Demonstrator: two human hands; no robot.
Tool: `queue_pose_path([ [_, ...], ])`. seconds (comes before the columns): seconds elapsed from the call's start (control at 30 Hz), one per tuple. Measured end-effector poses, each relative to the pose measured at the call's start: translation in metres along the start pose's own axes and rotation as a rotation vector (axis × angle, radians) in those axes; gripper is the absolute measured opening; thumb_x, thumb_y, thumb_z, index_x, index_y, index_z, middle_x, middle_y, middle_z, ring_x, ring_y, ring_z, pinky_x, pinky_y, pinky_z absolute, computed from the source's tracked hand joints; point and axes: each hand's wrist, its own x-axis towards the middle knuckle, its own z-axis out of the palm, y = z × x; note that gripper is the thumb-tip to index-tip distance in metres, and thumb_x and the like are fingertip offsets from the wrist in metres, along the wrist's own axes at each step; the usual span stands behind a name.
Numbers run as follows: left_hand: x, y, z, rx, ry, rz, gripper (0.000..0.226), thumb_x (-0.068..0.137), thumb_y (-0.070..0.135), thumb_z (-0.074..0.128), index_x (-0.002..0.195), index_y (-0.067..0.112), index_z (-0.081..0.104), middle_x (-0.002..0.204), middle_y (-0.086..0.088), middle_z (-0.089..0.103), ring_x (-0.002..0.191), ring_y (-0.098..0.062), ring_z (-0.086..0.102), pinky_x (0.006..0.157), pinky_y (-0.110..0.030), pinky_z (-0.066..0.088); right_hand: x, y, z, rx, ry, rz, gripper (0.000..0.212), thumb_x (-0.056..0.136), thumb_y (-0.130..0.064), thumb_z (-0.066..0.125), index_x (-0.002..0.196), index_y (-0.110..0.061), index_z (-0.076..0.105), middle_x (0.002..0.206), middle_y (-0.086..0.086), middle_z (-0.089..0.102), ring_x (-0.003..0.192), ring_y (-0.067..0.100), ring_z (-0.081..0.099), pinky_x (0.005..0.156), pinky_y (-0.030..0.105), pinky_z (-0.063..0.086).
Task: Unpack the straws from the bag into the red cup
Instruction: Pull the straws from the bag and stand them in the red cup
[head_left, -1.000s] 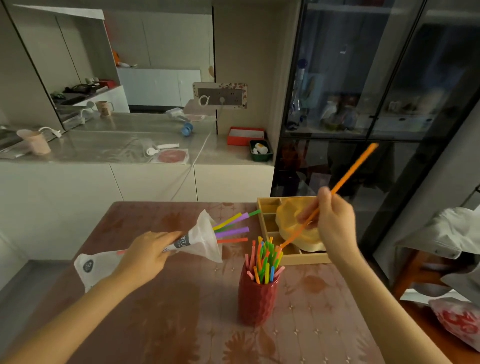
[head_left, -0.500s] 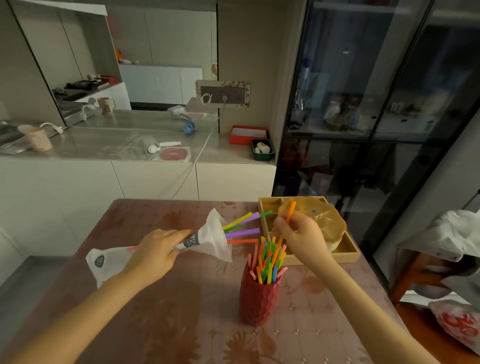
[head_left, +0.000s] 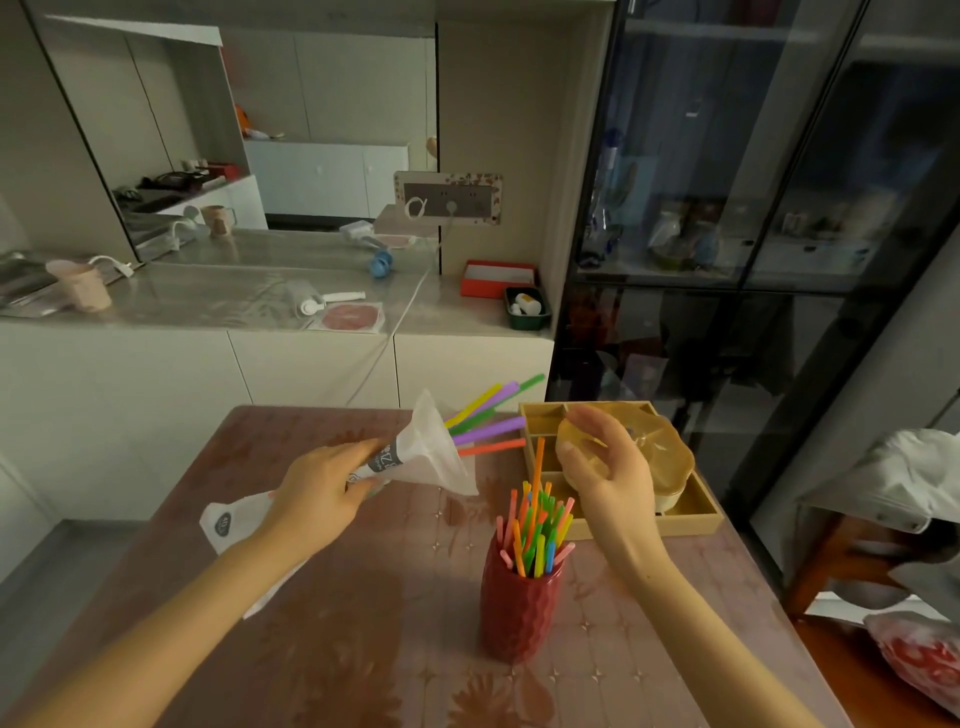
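**Straws standing in the cup, hand open above**

Brown patterned table (head_left: 363, 597) carries the red cup (head_left: 519, 608), straws (head_left: 535, 530) upright inside. We hold our right hand (head_left: 602, 467) at the cup's 1 o'clock, fingers spread, empty. Our left hand (head_left: 317, 493) at 10 o'clock squeezes the bag (head_left: 415, 457), fingers wrapped around its neck.

Desk (head_left: 363, 649): near and left portions lay bare, open to passage. Red cup (head_left: 517, 613) stood right of centre, its upright straws (head_left: 535, 525) filling the mouth; wooden tray (head_left: 696, 512) sat just behind it. Bag (head_left: 415, 457), held above the desk, fanned straws toward the tray.
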Motion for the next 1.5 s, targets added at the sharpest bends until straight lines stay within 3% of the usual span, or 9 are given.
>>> queue_pose_path([
  [0.17,0.014,0.018,-0.009,-0.078,0.118,0.029,0.034,0.065,-0.004,0.079,0.096,0.006,0.07,0.081,-0.007,0.075,0.067,-0.023,0.067,0.058,-0.013,0.039,-0.004,-0.029,0.019,-0.027,-0.165,-0.02,0.099,0.059,-0.081,0.058,0.142,-0.032,0.034,0.144,-0.002,0.046,0.13,0.012,0.041,0.107,0.042,0.038],
  [0.23,0.018,0.027,-0.013,-0.095,0.126,0.087,0.037,0.065,-0.002,0.081,0.098,0.01,0.07,0.083,-0.006,0.075,0.072,-0.016,0.064,0.062,-0.017,0.043,-0.001,-0.043,0.028,0.123,-0.25,-0.006,0.09,0.062,-0.071,0.067,0.139,-0.033,0.039,0.133,0.002,0.058,0.119,0.013,0.052,0.1,0.04,0.047],
  [0.33,0.021,0.037,-0.018,-0.081,0.103,0.21,0.046,0.064,-0.002,0.081,0.104,0.018,0.067,0.089,-0.004,0.075,0.08,-0.014,0.062,0.073,-0.029,0.048,0.003,-0.059,0.038,0.37,-0.3,-0.015,0.065,0.069,-0.05,0.071,0.129,-0.038,0.048,0.114,-0.024,0.06,0.104,-0.003,0.059,0.081,0.013,0.05],
  [0.5,0.023,0.039,-0.021,0.033,0.068,0.276,0.064,0.052,-0.014,0.081,0.105,0.018,0.065,0.087,-0.003,0.075,0.078,-0.013,0.06,0.072,-0.028,0.044,0.006,-0.067,0.044,0.53,-0.151,0.101,0.022,0.084,-0.049,0.06,0.098,-0.037,0.07,0.102,-0.012,0.067,0.098,0.013,0.062,0.081,0.03,0.055],
  [0.63,0.018,0.037,-0.019,0.029,0.047,0.277,0.072,0.054,-0.009,0.083,0.111,0.025,0.055,0.09,-0.003,0.074,0.08,-0.011,0.06,0.071,-0.029,0.043,0.013,-0.067,0.033,0.801,-0.028,0.209,0.033,0.094,-0.034,0.051,0.097,-0.007,0.069,0.104,-0.001,0.074,0.105,0.021,0.065,0.094,0.045,0.05],
  [0.77,0.009,0.026,-0.012,0.083,0.02,0.244,0.061,0.054,-0.006,0.084,0.107,0.016,0.062,0.087,-0.006,0.075,0.071,-0.023,0.067,0.066,-0.03,0.044,0.025,-0.071,0.001,1.136,0.093,0.214,0.034,0.094,-0.034,0.052,0.067,-0.014,0.055,0.058,0.003,0.065,0.063,0.019,0.069,0.067,0.033,0.056],
  [0.9,0.002,0.013,-0.006,0.071,0.028,0.12,0.047,0.067,0.005,0.081,0.111,0.014,0.066,0.095,-0.005,0.074,0.073,-0.032,0.065,0.066,-0.035,0.047,0.04,-0.077,-0.044,1.282,0.274,0.133,0.043,0.093,-0.037,0.053,0.056,-0.019,0.043,0.043,-0.007,0.034,0.038,0.009,0.032,0.042,0.021,0.036],
  [1.07,-0.001,-0.005,-0.007,0.06,0.033,0.018,0.044,0.069,0.006,0.08,0.111,0.008,0.065,0.096,-0.01,0.073,0.079,-0.034,0.066,0.068,-0.036,0.046,0.048,-0.078,-0.08,1.088,0.249,0.052,0.043,0.091,-0.037,0.056,0.054,-0.02,0.042,0.043,-0.008,0.032,0.039,0.007,0.027,0.039,0.021,0.031],
  [1.5,-0.003,-0.012,0.002,0.029,0.032,-0.013,0.042,0.066,0.003,0.081,0.105,0.01,0.066,0.09,-0.009,0.074,0.075,-0.036,0.066,0.064,-0.04,0.051,0.034,-0.05,-0.016,0.483,-0.118,-0.067,0.039,0.085,-0.04,0.056,0.054,-0.02,0.044,0.044,-0.006,0.04,0.039,0.011,0.035,0.041,0.024,0.033],
])
